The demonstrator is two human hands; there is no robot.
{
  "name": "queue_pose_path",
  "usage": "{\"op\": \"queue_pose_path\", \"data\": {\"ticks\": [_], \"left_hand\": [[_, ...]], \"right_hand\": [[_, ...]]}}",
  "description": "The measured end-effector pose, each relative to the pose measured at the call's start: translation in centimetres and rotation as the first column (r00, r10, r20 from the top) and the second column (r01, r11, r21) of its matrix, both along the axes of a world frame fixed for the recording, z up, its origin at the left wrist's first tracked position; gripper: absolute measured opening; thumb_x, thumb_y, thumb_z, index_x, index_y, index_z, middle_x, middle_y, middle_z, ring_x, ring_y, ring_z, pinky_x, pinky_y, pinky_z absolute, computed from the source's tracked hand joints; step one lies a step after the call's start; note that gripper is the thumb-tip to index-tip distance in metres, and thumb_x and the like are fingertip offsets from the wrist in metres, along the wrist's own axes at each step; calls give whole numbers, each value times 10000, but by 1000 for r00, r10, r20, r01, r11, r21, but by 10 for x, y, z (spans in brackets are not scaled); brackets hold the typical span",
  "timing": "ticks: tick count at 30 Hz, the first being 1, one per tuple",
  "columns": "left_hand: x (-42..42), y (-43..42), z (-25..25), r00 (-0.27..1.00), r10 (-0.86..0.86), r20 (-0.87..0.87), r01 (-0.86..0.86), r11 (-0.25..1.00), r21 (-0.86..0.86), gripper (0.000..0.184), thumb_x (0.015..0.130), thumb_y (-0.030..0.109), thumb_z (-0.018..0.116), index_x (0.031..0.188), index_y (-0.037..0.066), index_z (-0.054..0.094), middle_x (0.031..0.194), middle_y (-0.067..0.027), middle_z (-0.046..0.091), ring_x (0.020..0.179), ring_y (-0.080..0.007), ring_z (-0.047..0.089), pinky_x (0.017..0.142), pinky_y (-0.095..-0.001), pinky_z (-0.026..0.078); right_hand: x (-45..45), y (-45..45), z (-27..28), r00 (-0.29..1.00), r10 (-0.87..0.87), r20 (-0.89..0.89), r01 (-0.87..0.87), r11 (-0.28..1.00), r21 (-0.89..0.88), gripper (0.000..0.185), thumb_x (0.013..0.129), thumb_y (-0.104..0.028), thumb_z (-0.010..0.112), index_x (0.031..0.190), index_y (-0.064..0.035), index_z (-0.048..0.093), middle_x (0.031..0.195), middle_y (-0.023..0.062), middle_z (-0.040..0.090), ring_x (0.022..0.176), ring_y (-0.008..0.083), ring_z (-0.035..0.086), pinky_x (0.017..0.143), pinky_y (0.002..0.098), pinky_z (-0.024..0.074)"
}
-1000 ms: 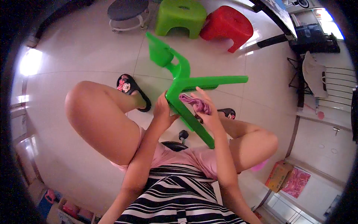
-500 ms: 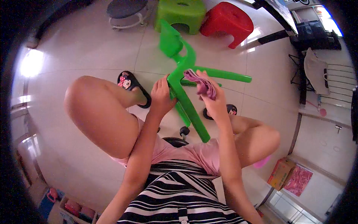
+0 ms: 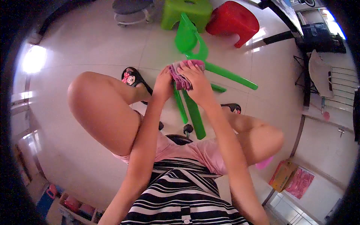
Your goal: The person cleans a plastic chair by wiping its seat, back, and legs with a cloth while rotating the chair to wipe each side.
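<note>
A bright green plastic chair (image 3: 194,112) is tilted between my knees, its legs pointing toward me and to the right, its backrest away from me. My left hand (image 3: 164,84) is closed on the chair's near left corner, its fingertips beside the cloth. A folded pink-purple cloth (image 3: 180,79) lies against the chair where the legs meet. My right hand (image 3: 195,80) presses on the cloth with its fingers over it, holding it against the green plastic. The cloth and hands hide that part of the chair.
A lime green stool (image 3: 187,15), a red stool (image 3: 234,20) and a grey round stool (image 3: 133,6) stand on the floor ahead. A black caster (image 3: 188,129) shows below the chair. A cardboard box (image 3: 283,175) stands at the lower right.
The cloth and my right hand have moved left onto the top of the chair, near my left hand. The chair has turned, its backrest shifting right and its near leg swinging left.
</note>
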State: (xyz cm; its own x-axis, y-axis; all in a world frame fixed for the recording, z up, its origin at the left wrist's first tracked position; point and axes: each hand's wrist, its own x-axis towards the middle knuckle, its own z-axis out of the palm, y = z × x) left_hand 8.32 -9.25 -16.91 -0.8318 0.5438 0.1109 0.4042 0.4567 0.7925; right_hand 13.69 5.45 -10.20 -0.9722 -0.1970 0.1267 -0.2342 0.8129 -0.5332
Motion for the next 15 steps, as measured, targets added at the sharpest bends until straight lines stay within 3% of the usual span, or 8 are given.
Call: {"op": "queue_pose_path", "data": {"ticks": [3, 6, 9, 15], "left_hand": [[-4, 2, -12, 980, -6, 197, 8, 1000, -7, 599, 735, -73, 567, 1307, 73, 464, 1308, -154, 496, 1209, -351, 454, 1037, -396, 379], [2, -2, -11, 988, 56, 147, -44, 996, -81, 706, 745, -79, 552, 1400, 93, 350, 1290, -170, 499, 1184, -362, 464, 1015, -410, 388], [3, -5, -11, 986, 41, 161, -33, 998, -49, 768, 758, -84, 539, 1446, 108, 259, 1267, -189, 503, 1153, -375, 473, 992, -431, 392], [1, -1, -21, 994, 51, 97, -50, 999, -7, 661, 819, -29, 508, 1429, 111, 296, 1254, -197, 505, 1138, -395, 470, 976, -456, 389]], "right_hand": [[6, 3, 4, 999, 4, 42, -6, 999, 48, 682, 631, 55, 582, 1293, -95, 518, 1423, 108, 419, 1354, 322, 322, 1117, 420, 265], [17, 2, 7, 998, 9, 67, -12, 998, 57, 690, 622, 60, 591, 1290, -96, 519, 1420, 105, 422, 1352, 322, 324, 1095, 414, 310], [37, 1, 14, 989, -5, 145, 3, 1000, 14, 696, 622, 56, 608, 1294, -95, 510, 1422, 101, 420, 1347, 328, 329, 1078, 412, 339], [84, -4, 16, 987, -29, 160, 12, 994, 105, 717, 634, 50, 646, 1315, -99, 479, 1446, 94, 385, 1337, 343, 340, 1053, 416, 369]]}}
